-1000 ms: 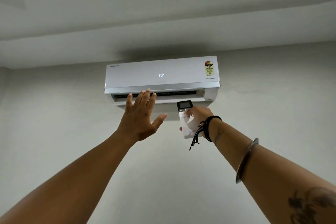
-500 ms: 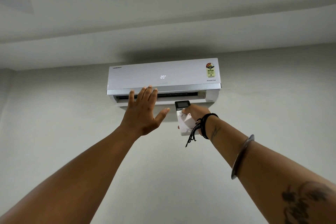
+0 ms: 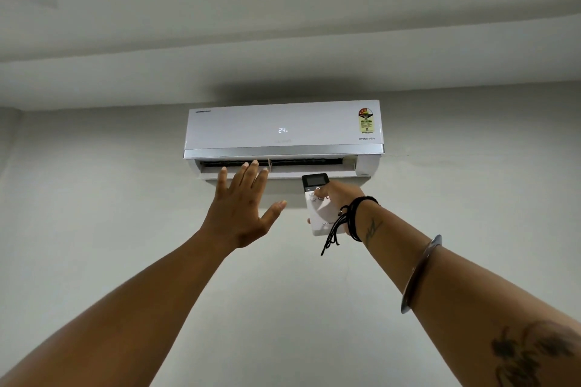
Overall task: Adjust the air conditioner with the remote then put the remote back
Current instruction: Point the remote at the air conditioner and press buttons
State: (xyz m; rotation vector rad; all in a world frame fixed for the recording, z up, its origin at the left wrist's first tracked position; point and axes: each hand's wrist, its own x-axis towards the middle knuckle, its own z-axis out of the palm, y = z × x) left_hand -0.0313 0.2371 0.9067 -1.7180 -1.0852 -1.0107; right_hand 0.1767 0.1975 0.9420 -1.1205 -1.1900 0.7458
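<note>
A white air conditioner (image 3: 283,127) hangs high on the wall, its front display reading 24. My right hand (image 3: 341,201) is raised below its right half, holding a white remote (image 3: 317,207) with a dark screen at the top; my thumb rests on the buttons under the screen. My left hand (image 3: 242,207) is stretched up, fingers spread, with the fingertips in front of the open air outlet (image 3: 298,163) along the unit's underside. Nothing is in the left hand.
A plain grey wall (image 3: 471,182) surrounds the unit and the ceiling (image 3: 283,9) is close above it. Black cords are tied round my right wrist (image 3: 352,220) and a metal bangle (image 3: 421,273) sits on the forearm.
The display on the unit has gone from 20 to 24. Both hands stay raised in nearly the same spots, and the view has shifted slightly.
</note>
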